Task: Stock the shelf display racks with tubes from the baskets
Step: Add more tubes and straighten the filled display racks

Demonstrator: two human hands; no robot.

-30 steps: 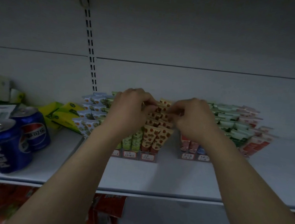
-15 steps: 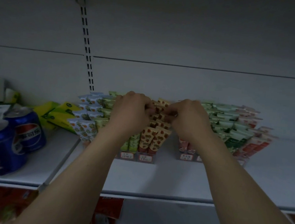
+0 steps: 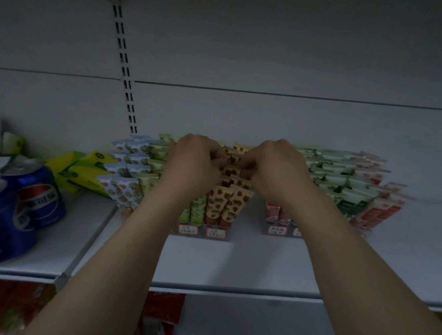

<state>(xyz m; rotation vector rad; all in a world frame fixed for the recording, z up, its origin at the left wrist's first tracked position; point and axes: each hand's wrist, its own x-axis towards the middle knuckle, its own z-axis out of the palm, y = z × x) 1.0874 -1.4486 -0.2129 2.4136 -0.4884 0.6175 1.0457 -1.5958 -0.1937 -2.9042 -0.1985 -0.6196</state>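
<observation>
Nearest me is the bare front of the shelf (image 3: 233,263), with my two forearms reaching over it. Just behind stands the left rack (image 3: 201,231) with its price labels. In its right-hand column the orange-spotted tubes (image 3: 228,206) stand upright, long axis vertical, crimped ends up, each row higher toward the back. My left hand (image 3: 193,165) and right hand (image 3: 275,169) meet over the middle of that column — one from each side, about equally near, knuckles toward me. The fingers (image 3: 216,157) of both are curled tight and pinch at the crimped tops there. Whether they share one tube or hold two neighbours I cannot tell, since my hands hide it. What I hold lies right between my fingertips, so I judge the next move is straight down into the slot — kept vertical, clear of the green tubes (image 3: 197,213) on the left. Farther right, the second rack (image 3: 345,187) looks full. No basket shows.
</observation>
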